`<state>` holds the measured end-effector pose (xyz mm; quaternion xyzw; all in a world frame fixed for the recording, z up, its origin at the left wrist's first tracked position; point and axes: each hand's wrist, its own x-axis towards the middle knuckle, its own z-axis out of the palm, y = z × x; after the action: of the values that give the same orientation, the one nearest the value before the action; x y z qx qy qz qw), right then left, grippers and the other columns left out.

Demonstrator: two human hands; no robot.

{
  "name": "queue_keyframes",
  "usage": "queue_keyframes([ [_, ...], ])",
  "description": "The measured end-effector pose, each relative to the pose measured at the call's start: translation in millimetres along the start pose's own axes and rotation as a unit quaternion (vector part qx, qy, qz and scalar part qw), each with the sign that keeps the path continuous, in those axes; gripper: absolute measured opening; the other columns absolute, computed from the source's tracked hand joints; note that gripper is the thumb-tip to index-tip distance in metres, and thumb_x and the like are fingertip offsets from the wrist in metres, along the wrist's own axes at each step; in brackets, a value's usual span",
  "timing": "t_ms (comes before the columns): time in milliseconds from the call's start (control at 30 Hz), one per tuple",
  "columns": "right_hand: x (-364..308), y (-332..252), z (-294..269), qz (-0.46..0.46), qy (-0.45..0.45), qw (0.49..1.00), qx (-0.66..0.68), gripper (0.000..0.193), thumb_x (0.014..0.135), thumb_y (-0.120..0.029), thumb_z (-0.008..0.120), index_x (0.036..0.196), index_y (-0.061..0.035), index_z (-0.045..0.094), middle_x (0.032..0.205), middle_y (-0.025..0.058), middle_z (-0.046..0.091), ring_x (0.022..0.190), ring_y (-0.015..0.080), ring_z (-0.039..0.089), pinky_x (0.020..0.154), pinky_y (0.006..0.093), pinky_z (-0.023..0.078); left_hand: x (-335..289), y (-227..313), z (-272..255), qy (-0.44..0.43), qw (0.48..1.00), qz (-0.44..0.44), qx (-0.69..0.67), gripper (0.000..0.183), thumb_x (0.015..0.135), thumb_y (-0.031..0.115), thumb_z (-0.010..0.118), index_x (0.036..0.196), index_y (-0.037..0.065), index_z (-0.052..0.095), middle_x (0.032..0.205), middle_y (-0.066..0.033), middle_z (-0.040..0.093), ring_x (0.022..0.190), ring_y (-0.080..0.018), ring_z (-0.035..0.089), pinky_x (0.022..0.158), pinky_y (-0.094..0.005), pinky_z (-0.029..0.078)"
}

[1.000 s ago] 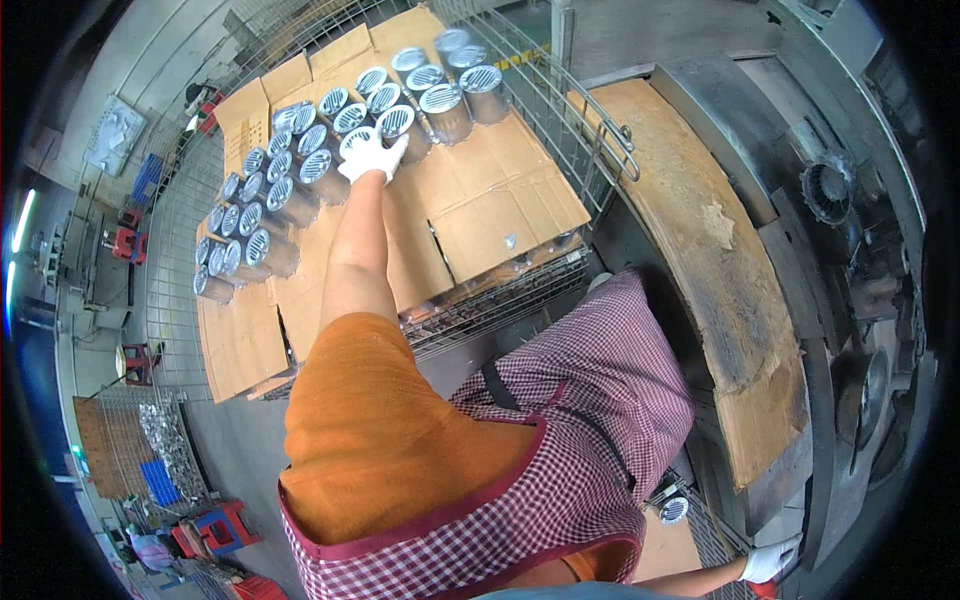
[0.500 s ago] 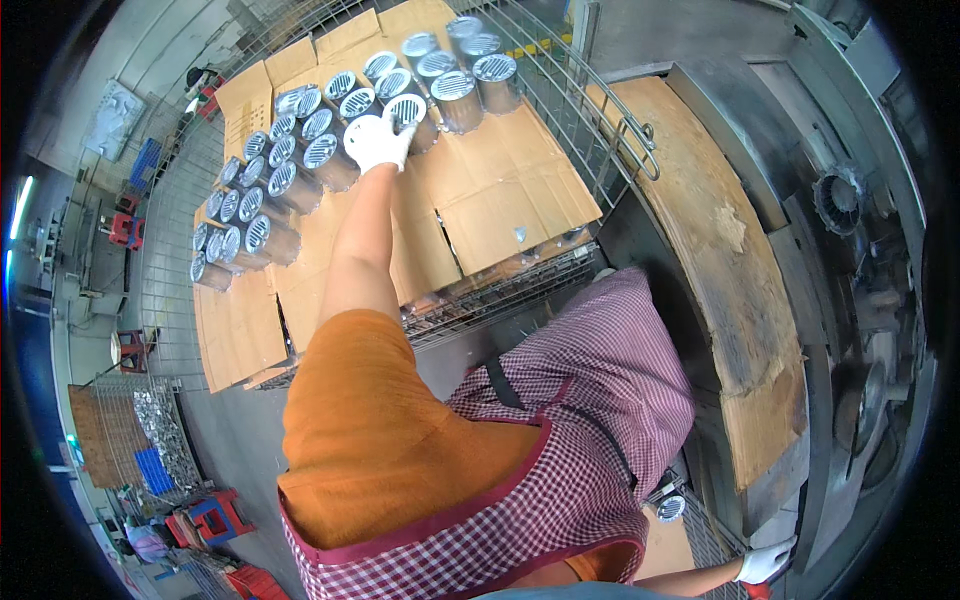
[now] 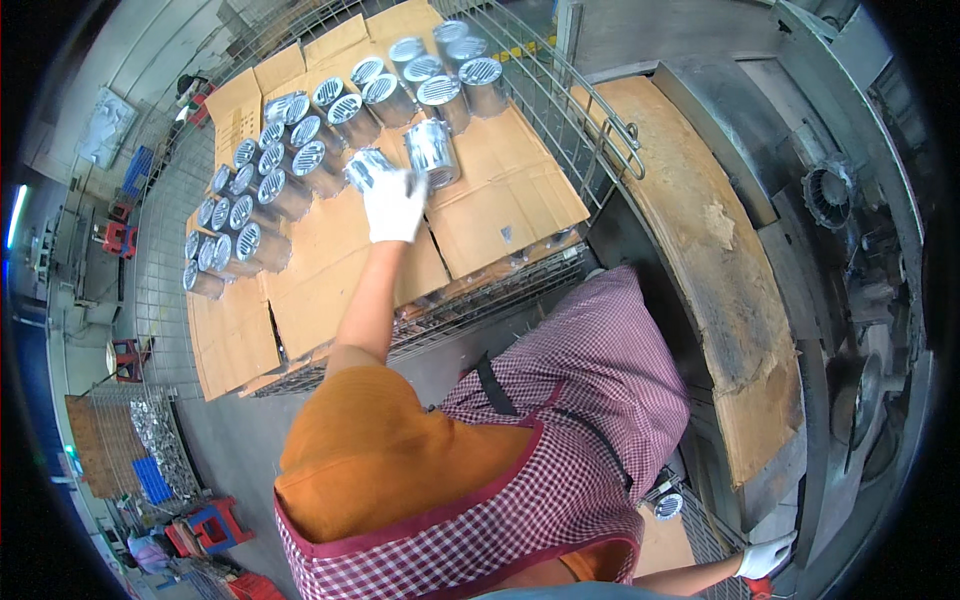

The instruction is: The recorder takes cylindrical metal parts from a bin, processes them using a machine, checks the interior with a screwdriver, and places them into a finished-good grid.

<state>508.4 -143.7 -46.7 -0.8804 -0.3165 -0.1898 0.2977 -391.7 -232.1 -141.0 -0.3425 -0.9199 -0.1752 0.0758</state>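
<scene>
My left hand (image 3: 392,208), in a white glove, reaches over the cardboard with its fingers bent onto a shiny metal cylinder (image 3: 367,167) tilted toward me. Motion blurs the fingertips. Touching or very close to their right side, a second metal cylinder (image 3: 432,150) leans or lies over; I cannot tell whether the hand holds it too. Behind and to the left, several upright cylinders (image 3: 440,92) with slotted tops stand in rows. Far down at the lower right, my gloved right hand (image 3: 766,557) rests by a grey metal edge, its fingers stretched out.
Flattened cardboard (image 3: 500,190) covers the wire cage cart (image 3: 600,120). To the right runs a worn wooden board (image 3: 740,310) beside grey machinery (image 3: 835,195). One slotted cylinder (image 3: 668,506) sits low by my right side. Red and blue stools (image 3: 215,528) stand at left.
My left hand has drawn back toward me from the row. Two cylinders that stood upright by it are now tipped and nearer. My right hand stays in about the same place.
</scene>
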Motion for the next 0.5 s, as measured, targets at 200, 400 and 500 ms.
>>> queue_keyframes([
  [200, 5, 9, 6, -0.039, 0.001, 0.999, 0.031, 0.048, 0.095, -0.049, 0.048, 0.12, -0.0126, 0.065, 0.119, 0.0069, 0.065, 0.103, 0.0257, 0.062, 0.088, 0.0299, 0.046, 108, -20, -37, -0.148, 0.966, -0.099, 0.186, 0.069, 0.077, 0.048, 0.059, 0.138, 0.021, 0.046, 0.129, -0.0126, 0.058, 0.116, -0.0285, 0.057, 0.099, -0.0493, 0.038],
  [400, 3, 6, 4, 0.01, -0.028, 0.999, 0.025, 0.049, 0.094, -0.052, 0.045, 0.123, -0.0172, 0.064, 0.123, 0.0051, 0.063, 0.104, 0.0256, 0.062, 0.088, 0.0296, 0.046, 163, 7, -10, -0.332, 0.919, -0.045, 0.208, 0.075, 0.068, 0.039, 0.066, 0.138, 0.019, 0.047, 0.131, -0.0118, 0.057, 0.119, -0.0305, 0.056, 0.096, -0.0403, 0.046],
  [500, -4, 0, -1, 0.008, -0.047, 0.999, -0.011, 0.05, 0.094, -0.053, 0.045, 0.124, -0.0171, 0.063, 0.123, 0.0036, 0.063, 0.105, 0.0243, 0.062, 0.088, 0.0291, 0.046, 170, 19, 4, -0.339, 0.925, 0.025, 0.168, 0.069, 0.066, 0.029, 0.068, 0.132, 0.015, 0.052, 0.129, -0.0133, 0.058, 0.117, -0.0315, 0.057, 0.095, -0.0417, 0.047],
])
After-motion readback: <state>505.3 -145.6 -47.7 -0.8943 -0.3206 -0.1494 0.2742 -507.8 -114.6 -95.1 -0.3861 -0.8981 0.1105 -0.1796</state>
